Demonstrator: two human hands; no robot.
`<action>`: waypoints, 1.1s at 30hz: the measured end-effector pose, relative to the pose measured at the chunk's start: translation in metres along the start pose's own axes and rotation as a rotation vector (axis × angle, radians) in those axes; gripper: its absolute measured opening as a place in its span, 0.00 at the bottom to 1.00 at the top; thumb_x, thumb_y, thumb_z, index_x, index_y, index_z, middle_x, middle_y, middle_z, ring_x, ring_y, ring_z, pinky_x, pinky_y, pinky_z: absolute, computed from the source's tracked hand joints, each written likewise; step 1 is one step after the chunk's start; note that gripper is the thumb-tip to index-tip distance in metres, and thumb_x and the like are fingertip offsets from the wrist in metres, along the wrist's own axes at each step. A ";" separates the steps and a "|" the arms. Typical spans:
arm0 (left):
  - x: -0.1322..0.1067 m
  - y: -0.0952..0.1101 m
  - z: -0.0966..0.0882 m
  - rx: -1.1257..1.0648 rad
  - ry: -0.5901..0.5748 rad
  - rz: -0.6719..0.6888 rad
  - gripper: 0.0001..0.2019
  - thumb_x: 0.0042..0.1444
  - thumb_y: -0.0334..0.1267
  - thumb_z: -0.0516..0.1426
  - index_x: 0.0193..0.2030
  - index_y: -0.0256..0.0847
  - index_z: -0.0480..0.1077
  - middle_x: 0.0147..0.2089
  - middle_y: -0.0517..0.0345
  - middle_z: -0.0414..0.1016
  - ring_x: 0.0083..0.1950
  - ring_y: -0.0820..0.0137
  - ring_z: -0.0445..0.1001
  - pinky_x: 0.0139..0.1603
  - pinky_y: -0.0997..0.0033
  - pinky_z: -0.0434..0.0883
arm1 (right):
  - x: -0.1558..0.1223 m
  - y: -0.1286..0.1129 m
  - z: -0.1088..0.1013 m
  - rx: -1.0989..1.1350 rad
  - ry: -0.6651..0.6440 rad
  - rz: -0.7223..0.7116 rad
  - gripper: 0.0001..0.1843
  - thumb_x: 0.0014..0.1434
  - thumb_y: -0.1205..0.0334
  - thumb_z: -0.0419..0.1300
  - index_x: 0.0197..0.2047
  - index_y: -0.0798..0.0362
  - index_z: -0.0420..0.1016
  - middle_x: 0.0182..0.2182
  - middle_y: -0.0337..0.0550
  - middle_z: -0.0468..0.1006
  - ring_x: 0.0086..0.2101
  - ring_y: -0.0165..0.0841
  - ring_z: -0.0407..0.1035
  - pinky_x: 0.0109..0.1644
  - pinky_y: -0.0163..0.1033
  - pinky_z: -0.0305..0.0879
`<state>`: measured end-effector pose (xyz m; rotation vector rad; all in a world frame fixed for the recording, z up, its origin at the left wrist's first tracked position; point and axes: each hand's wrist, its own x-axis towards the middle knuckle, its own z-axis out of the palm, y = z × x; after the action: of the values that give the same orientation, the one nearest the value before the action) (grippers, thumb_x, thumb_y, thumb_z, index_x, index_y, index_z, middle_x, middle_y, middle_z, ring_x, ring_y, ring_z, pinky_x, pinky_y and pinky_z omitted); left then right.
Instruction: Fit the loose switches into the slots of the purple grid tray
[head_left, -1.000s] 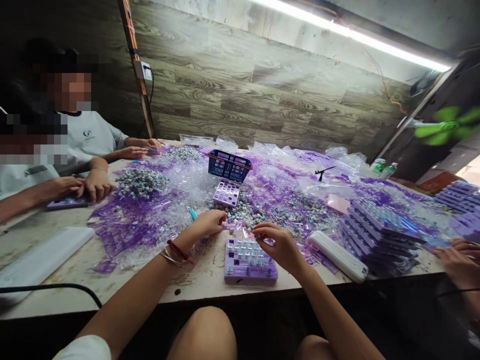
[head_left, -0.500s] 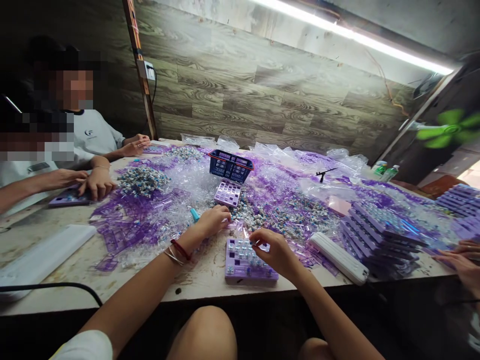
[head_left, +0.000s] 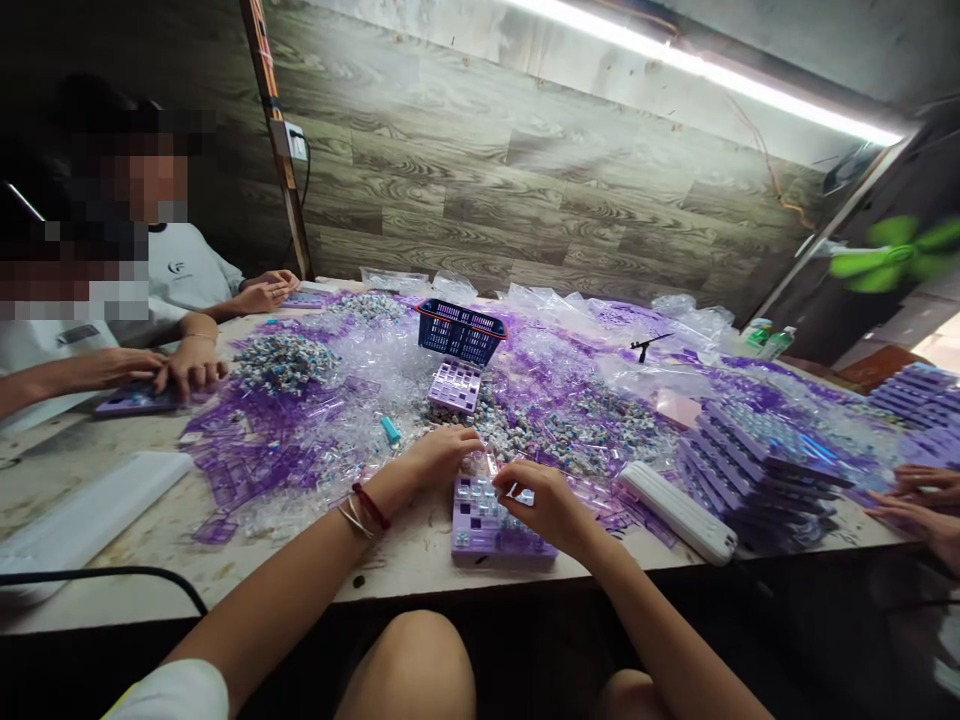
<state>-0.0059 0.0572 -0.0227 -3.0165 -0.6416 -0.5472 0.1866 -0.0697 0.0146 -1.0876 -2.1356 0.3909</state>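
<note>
A light purple block with square holes (head_left: 501, 546) lies at the table's front edge, rows of small clear pieces standing in it. My right hand (head_left: 551, 505) is over its right side, thumb and forefinger pinched low among the clear pieces. What is in the pinch is too small to name. My left hand (head_left: 439, 455) reaches to the block's upper left corner. Its fingers are bent together, and their tips are partly hidden beside the pile of small white and blue parts (head_left: 510, 432). A second purple block (head_left: 454, 387) rests behind, in front of a dark blue basket (head_left: 461, 333).
Clear and purple plastic parts (head_left: 247, 455) are heaped across the table. A white power strip (head_left: 679, 515) and stacked purple blocks (head_left: 750, 480) stand on the right. At left lies a long white object (head_left: 97, 510); co-workers' hands (head_left: 191, 365) work beyond it. A teal piece (head_left: 390, 430) lies near my left forearm.
My left hand has moved slightly right and down, closer to the block's corner. The right hand has shifted a little left over the block, still pinched.
</note>
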 end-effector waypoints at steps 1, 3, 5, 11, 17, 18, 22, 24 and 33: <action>-0.001 -0.002 -0.001 0.013 -0.003 -0.013 0.19 0.55 0.25 0.55 0.53 0.44 0.70 0.46 0.53 0.73 0.45 0.68 0.71 0.47 0.70 0.67 | 0.000 -0.001 0.000 -0.001 -0.005 -0.006 0.09 0.52 0.75 0.58 0.34 0.53 0.73 0.30 0.41 0.76 0.30 0.30 0.71 0.34 0.34 0.69; -0.002 -0.005 -0.002 0.048 -0.028 -0.031 0.16 0.58 0.28 0.55 0.52 0.45 0.71 0.42 0.54 0.73 0.43 0.68 0.71 0.44 0.71 0.67 | 0.000 -0.002 -0.001 0.001 -0.005 -0.011 0.10 0.52 0.76 0.57 0.35 0.53 0.73 0.31 0.41 0.76 0.30 0.30 0.71 0.35 0.34 0.69; -0.002 -0.008 -0.004 0.075 -0.054 -0.054 0.10 0.59 0.32 0.55 0.46 0.44 0.75 0.40 0.54 0.73 0.40 0.68 0.71 0.41 0.72 0.66 | 0.000 -0.002 -0.001 0.006 -0.002 -0.014 0.10 0.52 0.76 0.57 0.35 0.53 0.74 0.31 0.41 0.77 0.31 0.30 0.71 0.35 0.34 0.69; -0.003 -0.011 -0.007 0.031 0.056 -0.135 0.08 0.59 0.31 0.55 0.38 0.40 0.76 0.40 0.54 0.74 0.41 0.69 0.71 0.43 0.71 0.65 | -0.001 0.003 -0.001 0.025 -0.002 -0.014 0.10 0.52 0.75 0.57 0.35 0.53 0.74 0.31 0.41 0.77 0.30 0.30 0.71 0.35 0.34 0.70; -0.002 -0.007 -0.010 0.128 0.068 -0.146 0.06 0.58 0.28 0.55 0.35 0.39 0.74 0.39 0.53 0.74 0.44 0.65 0.69 0.48 0.65 0.63 | -0.003 0.005 0.004 0.038 -0.020 -0.025 0.11 0.52 0.76 0.58 0.35 0.53 0.76 0.34 0.44 0.78 0.31 0.30 0.71 0.34 0.34 0.69; -0.001 -0.007 -0.009 0.126 0.068 -0.148 0.06 0.58 0.28 0.55 0.35 0.38 0.73 0.39 0.53 0.74 0.44 0.65 0.69 0.47 0.65 0.63 | -0.004 0.004 0.005 0.036 -0.025 -0.038 0.10 0.52 0.76 0.58 0.35 0.53 0.76 0.34 0.44 0.78 0.31 0.30 0.72 0.35 0.34 0.69; -0.002 -0.008 -0.008 0.094 0.052 -0.148 0.08 0.57 0.25 0.53 0.34 0.37 0.73 0.37 0.53 0.72 0.41 0.67 0.69 0.44 0.68 0.65 | -0.002 -0.002 0.010 -0.015 -0.084 -0.076 0.09 0.53 0.75 0.60 0.35 0.53 0.77 0.32 0.43 0.79 0.32 0.31 0.73 0.38 0.35 0.69; -0.003 -0.009 -0.007 0.097 0.045 -0.147 0.08 0.56 0.25 0.53 0.33 0.37 0.72 0.37 0.53 0.72 0.41 0.67 0.68 0.43 0.69 0.65 | -0.002 -0.004 0.012 -0.070 -0.121 -0.070 0.09 0.51 0.75 0.61 0.32 0.53 0.77 0.29 0.42 0.78 0.31 0.31 0.72 0.37 0.34 0.69; -0.003 -0.008 -0.008 0.142 0.026 -0.133 0.08 0.57 0.26 0.53 0.31 0.37 0.72 0.37 0.53 0.72 0.40 0.66 0.68 0.41 0.70 0.64 | 0.001 -0.007 0.018 -0.017 -0.096 -0.100 0.17 0.49 0.80 0.56 0.38 0.53 0.76 0.35 0.44 0.75 0.31 0.29 0.70 0.37 0.33 0.68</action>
<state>-0.0137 0.0630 -0.0169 -2.8452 -0.8453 -0.5194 0.1695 -0.0720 0.0063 -0.9849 -2.2707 0.3857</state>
